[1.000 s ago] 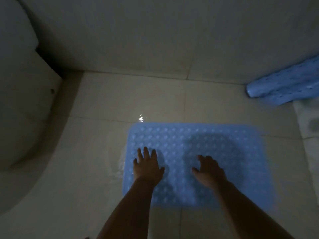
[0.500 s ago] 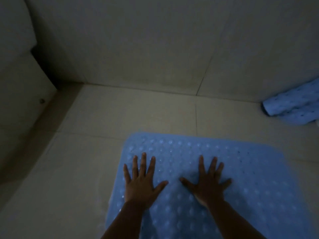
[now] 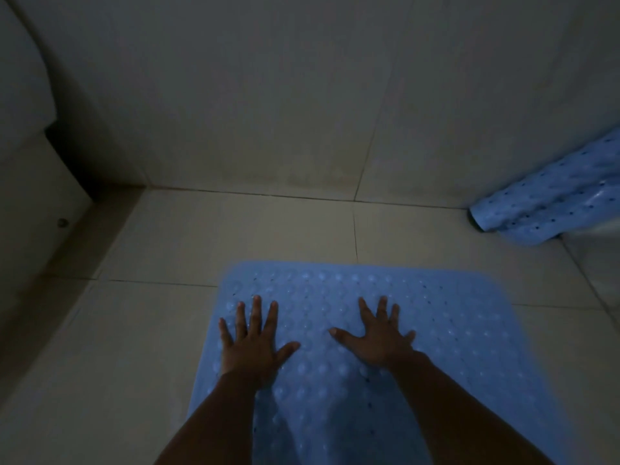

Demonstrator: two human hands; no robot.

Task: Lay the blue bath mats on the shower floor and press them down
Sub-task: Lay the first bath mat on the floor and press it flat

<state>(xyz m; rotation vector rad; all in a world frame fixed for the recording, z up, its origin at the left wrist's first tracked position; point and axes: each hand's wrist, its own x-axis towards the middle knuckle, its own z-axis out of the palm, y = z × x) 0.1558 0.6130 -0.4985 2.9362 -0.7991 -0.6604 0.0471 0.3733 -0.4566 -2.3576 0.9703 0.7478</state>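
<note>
1. On the shower floor (image 3: pixel 188 236), in the head view, I see a blue bath mat (image 3: pixel 453 347) lying flat, its far edge near the back wall (image 3: pixel 268 95) but clearly apart from it.
2. My left hand (image 3: pixel 250 347) lies flat on the mat's left part, fingers straight and spread; my right hand (image 3: pixel 377 340) lies flat just right of it, also splayed. Neither grips anything; both palms rest on the bumpy surface.
3. A second mat (image 3: pixel 550 196), rolled or folded, leans at the foot of that wall, well right of the flat one and not yet laid.
4. I judge the flat mat soft and floppy, light, with a dimpled face that probably hides suction cups beneath. It should take broad palm pressure, worked outward from the middle toward the edges.
5. The rolled mat will likely droop when lifted; I would take it by one short edge with both hands and unroll it beside the first.
6. The tiles may be wet and slippery; I cannot tell in this dim light.
</note>
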